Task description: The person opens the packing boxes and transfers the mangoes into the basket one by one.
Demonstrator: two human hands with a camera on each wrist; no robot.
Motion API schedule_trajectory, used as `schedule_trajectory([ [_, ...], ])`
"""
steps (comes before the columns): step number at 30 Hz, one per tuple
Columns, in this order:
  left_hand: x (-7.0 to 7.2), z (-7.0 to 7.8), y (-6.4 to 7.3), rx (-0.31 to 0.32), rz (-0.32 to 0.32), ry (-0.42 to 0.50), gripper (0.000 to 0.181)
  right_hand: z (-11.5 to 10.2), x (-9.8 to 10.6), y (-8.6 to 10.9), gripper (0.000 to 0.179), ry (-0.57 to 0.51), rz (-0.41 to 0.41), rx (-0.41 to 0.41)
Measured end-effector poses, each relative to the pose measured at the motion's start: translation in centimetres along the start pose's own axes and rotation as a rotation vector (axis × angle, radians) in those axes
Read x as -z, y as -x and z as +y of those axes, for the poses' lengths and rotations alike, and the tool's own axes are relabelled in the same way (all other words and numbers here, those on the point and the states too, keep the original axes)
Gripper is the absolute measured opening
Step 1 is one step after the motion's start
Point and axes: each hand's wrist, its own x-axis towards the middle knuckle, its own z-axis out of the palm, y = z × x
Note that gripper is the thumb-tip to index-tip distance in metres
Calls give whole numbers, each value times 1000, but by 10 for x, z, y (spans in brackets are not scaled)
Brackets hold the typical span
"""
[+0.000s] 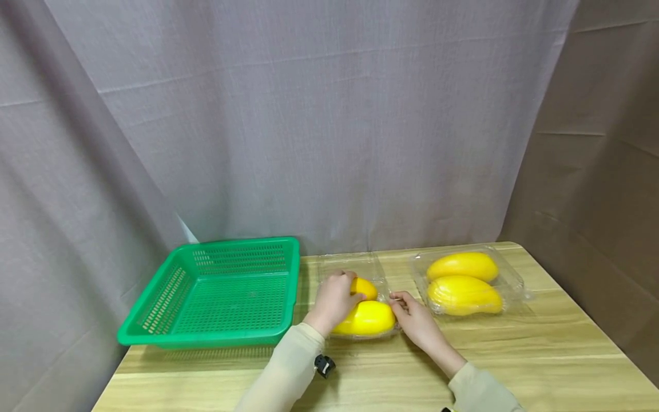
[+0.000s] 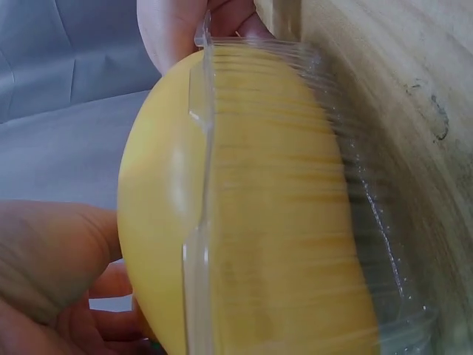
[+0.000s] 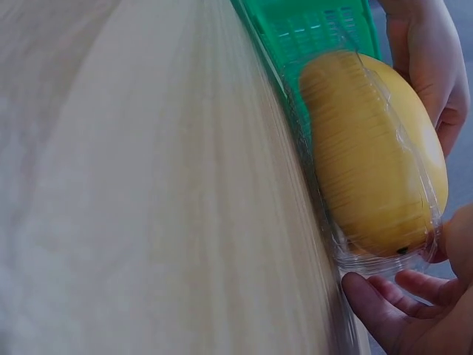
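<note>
Two yellow mangoes lie in a clear plastic box, its lid (image 1: 352,264) folded back towards the curtain. My left hand (image 1: 334,300) reaches over the box and grips the rear mango (image 1: 366,288), whose left part is hidden behind the fingers. The front mango (image 1: 369,317) lies below that hand and, in the left wrist view, bulges above the rim (image 2: 196,296). At the box's right end, my right hand (image 1: 416,321) pinches the edge; in the right wrist view its thumb and fingers are at the box's near corner (image 3: 377,262).
A green plastic basket (image 1: 231,336) stands to the left on the wooden table (image 1: 556,366). On the right, another clear box (image 1: 515,280) holds two yellow mangoes (image 1: 463,294). A grey curtain (image 1: 329,126) hangs along the table's back edge.
</note>
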Motion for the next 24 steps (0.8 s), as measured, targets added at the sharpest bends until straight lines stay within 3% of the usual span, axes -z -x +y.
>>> schedule_trajectory([
  [7, -2, -3, 0, 87, -11, 57, 46, 1, 0, -1, 34, -10, -9, 0],
  [18, -5, -9, -4, 189, -35, 181, 43, 2, -2, -1, 31, 38, 8, 27],
  [24, -4, -7, -4, 196, 2, 223, 51, 1, -1, -1, 31, 29, 13, 22],
])
